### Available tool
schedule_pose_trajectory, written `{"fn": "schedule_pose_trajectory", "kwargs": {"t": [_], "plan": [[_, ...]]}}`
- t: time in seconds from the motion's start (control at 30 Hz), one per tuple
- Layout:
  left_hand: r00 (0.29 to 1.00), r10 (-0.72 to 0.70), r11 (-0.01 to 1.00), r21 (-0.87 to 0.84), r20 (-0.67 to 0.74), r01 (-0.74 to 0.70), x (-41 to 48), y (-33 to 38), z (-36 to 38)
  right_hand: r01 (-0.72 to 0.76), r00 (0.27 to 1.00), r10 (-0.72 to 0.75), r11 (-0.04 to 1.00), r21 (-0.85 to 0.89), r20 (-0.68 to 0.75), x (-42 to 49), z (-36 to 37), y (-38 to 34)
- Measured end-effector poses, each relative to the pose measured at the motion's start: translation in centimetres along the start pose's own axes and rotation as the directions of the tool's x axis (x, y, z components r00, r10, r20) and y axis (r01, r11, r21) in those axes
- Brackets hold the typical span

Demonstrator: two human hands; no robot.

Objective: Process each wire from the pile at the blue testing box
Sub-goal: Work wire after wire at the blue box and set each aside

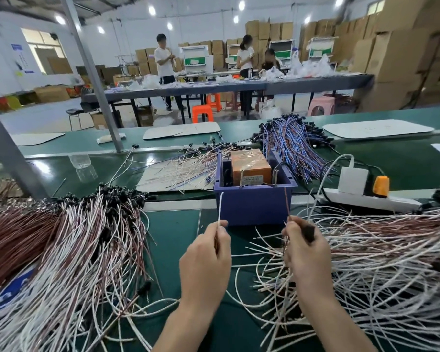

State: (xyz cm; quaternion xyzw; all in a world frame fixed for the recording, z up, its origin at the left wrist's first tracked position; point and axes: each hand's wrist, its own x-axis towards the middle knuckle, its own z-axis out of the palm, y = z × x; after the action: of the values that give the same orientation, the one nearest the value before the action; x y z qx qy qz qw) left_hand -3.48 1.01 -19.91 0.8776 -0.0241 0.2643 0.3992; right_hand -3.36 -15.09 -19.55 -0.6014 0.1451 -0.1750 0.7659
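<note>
Heaped at far left on the green desk (pixel 173 229): a pile of brown and white wires (pixel 81 224), black ends bunched toward the back. Right of it, raised in front of the box, the left hand (pixel 206 260), thumb and forefinger closed in a pinch on a white wire (pixel 220 207), its tip standing upright against the box's front wall, touching or not impossible to tell. At centre, the blue testing box (pixel 254 204), open on top, an orange block (pixel 250 165) inside and two metal pins upright near its front edge. Then a brown wire (pixel 287 201), tip up beside the box's right front corner, pinched by the curled fingers of the right hand (pixel 306 252). Behind the box and to the right, a bundle of blue and purple wires (pixel 292 146). Spread under and right of that hand, a loose heap of wires (pixel 379 250), mostly white. Beyond it, a white power strip (pixel 371 199) carrying an orange plug (pixel 381 186).
</note>
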Motion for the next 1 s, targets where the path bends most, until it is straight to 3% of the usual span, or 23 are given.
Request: {"fn": "schedule_pose_trajectory", "kwargs": {"t": [0.2, 0.37, 0.7, 1.0], "plan": [[0.995, 0.058, 0.998, -0.020, -0.078, -0.060, -0.1, 1.2, 1.0, 0.110, 0.986, -0.116, 0.993, -0.052, -0.122, 1.9, 2.3, -0.3], [0.992, 0.109, 0.992, 0.073, -0.062, -0.104, 1.2, 1.6, 2.5, 0.213, 0.957, -0.223, 0.974, -0.071, -0.188, 3.6, 3.2, -0.5], [0.981, 0.196, 0.968, 0.160, -0.002, -0.193, 2.0, 1.4, 3.6, 0.308, 0.936, -0.336, 0.927, -0.215, -0.108, 3.5, 3.0, -0.1], [0.972, 0.236, 0.962, 0.146, -0.024, -0.230, 2.0, 1.1, 4.0, 0.331, 0.934, -0.351, 0.920, -0.210, -0.069, 3.4, 2.9, -0.1]]}}
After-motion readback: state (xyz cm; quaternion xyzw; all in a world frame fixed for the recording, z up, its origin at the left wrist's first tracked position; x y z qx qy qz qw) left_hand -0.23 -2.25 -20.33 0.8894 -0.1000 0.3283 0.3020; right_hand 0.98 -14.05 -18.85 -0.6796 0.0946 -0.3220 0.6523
